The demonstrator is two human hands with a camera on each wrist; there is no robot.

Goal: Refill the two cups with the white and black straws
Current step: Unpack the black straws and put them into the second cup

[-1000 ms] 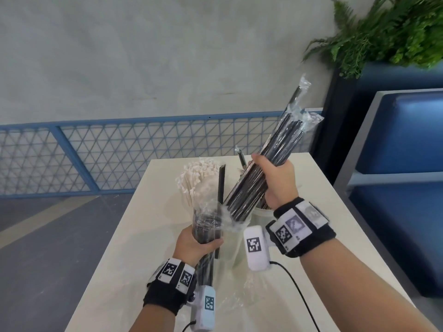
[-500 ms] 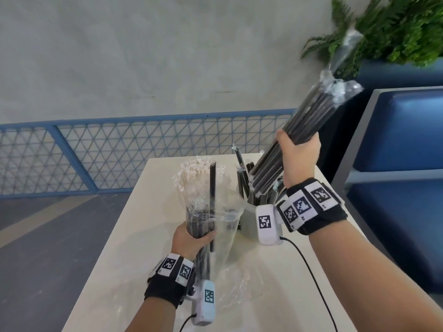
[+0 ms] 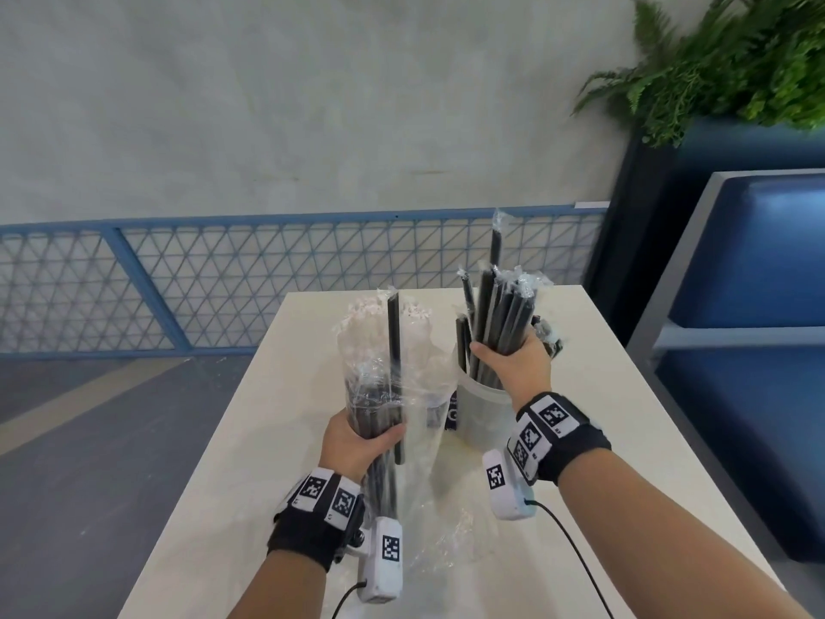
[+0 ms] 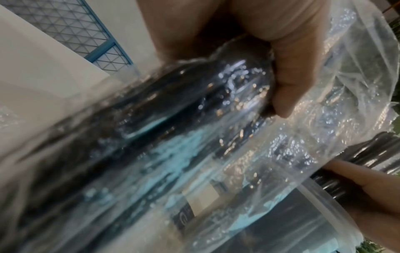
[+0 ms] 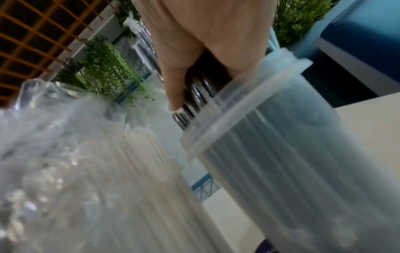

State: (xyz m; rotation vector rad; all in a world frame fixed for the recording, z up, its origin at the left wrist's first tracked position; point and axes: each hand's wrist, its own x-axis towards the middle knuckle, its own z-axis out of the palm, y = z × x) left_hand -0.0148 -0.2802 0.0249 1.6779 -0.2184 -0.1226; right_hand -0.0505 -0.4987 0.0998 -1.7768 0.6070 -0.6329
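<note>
right hand (image 3: 513, 368): fingers wrapped round black straws (image 3: 500, 323), their low ends in the right cup (image 3: 480, 415) | left hand (image 3: 357, 444): squeezing a clear bag (image 3: 379, 386) with black straws inside | white straws (image 3: 415, 317): left cup, behind bag | table (image 3: 602, 440)

looks like a café seating area. a pale table (image 3: 580, 395) sits beside a blue padded bench (image 3: 754, 252), with a blue mesh railing (image 3: 223, 279) and potted ferns (image 3: 714, 60) behind.

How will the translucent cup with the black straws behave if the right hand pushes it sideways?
The translucent cup looks thin and light, so it may slide. It is tall, and the black straws rise far above its rim, so it probably tips easily.
</note>
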